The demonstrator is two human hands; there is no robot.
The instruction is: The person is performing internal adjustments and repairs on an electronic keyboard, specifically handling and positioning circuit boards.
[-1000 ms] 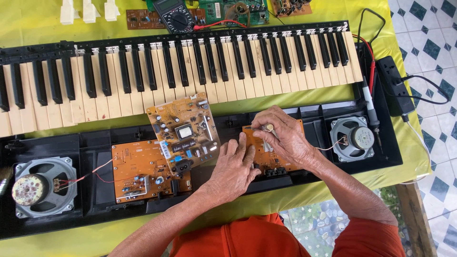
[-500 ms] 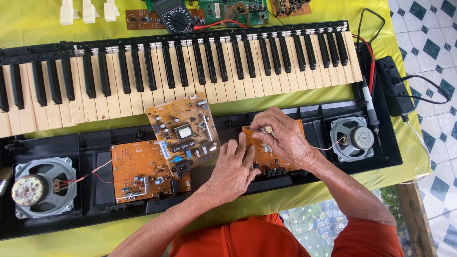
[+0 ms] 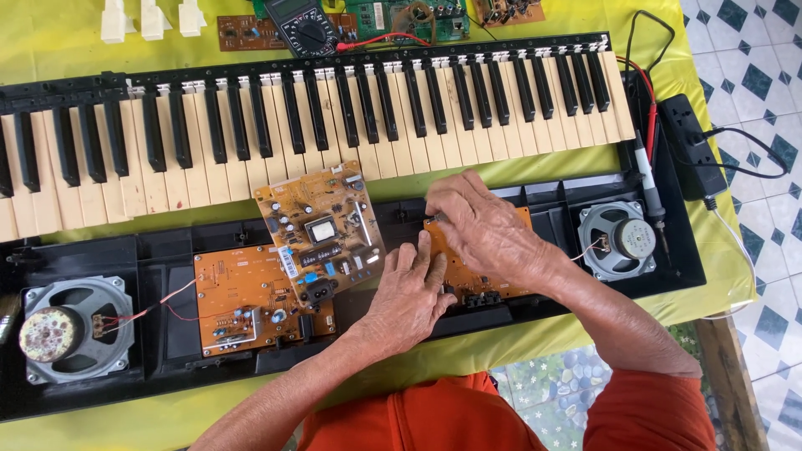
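Two hands are working over one small orange circuit board (image 3: pixel 480 271) that is sitting in the right part of the opened black keyboard case (image 3: pixel 159 267), just left of the small speaker (image 3: pixel 616 240). The left hand (image 3: pixel 409 292) is lying flat and unclenched, fingers spread, pressing on the board's lower left edge, seemingly to keep it from shifting. The right hand (image 3: pixel 484 225) is arching over the board's top, fingertips pinched at its upper left corner; whether something tiny is being gripped there cannot be told. Three orange boards are showing inside the case: this one, a larger one (image 3: pixel 251 305) seated left of centre, and a third (image 3: pixel 322 234) lying tilted across it and onto the case edge, apparently lifted out of its seat. Two speakers are sitting at the case ends, the big rusty one (image 3: pixel 71 330) at the left with red wires running toward the seated board. One row of keys (image 3: pixel 334 125) is resting above on the yellow-covered desk (image 3: pixel 535 167), beside one multimeter (image 3: pixel 305 25).
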